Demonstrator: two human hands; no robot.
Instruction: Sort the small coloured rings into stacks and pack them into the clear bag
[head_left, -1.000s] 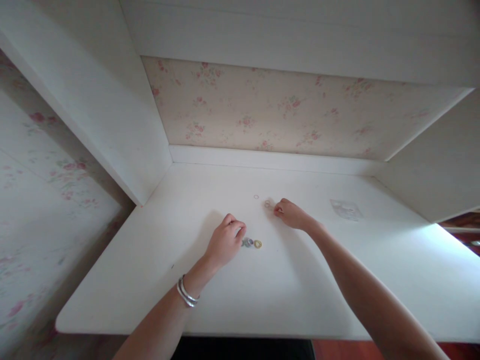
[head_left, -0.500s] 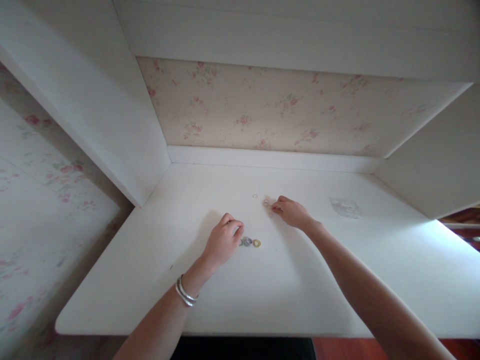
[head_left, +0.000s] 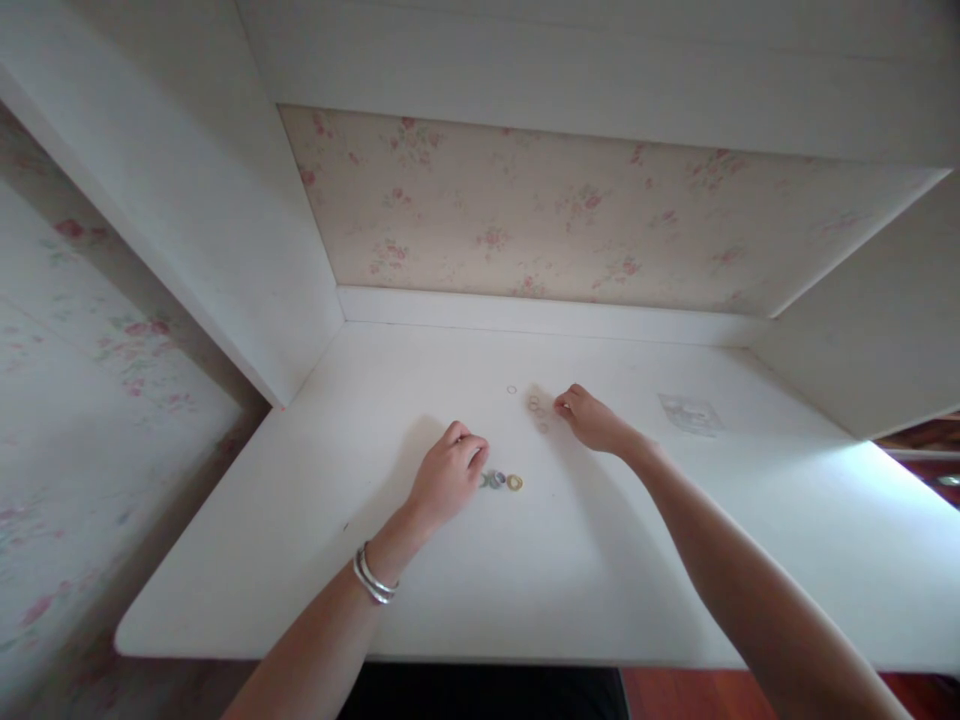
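Note:
My left hand [head_left: 448,470] rests on the white desk [head_left: 420,610], fingers curled and thumb and fingertips pinched together; what they hold, if anything, is too small to make out. Beside its thumb lies a short row of small coloured rings, perhaps elastic bands: a green ring [head_left: 484,481], a purple-grey ring [head_left: 497,479] and a yellow ring [head_left: 515,483]. Farther up, my right hand [head_left: 589,415] is closed in a pinch, its contents hidden. Just left of its fingertips lie several pale rings [head_left: 534,403], with one thin ring [head_left: 511,389] apart from them.
A clear plastic bag [head_left: 690,414] lies flat to the right of my right hand. A small dark speck [head_left: 346,527] is on the desk at left. White side panels [head_left: 225,240] and a back ledge [head_left: 555,313] bound the desk, with an overhead panel above.
My right hand has drawn slightly to the right, away from the pale rings, which now show more fully. My left hand keeps its pinch beside the coloured rings. The view has shifted slightly.

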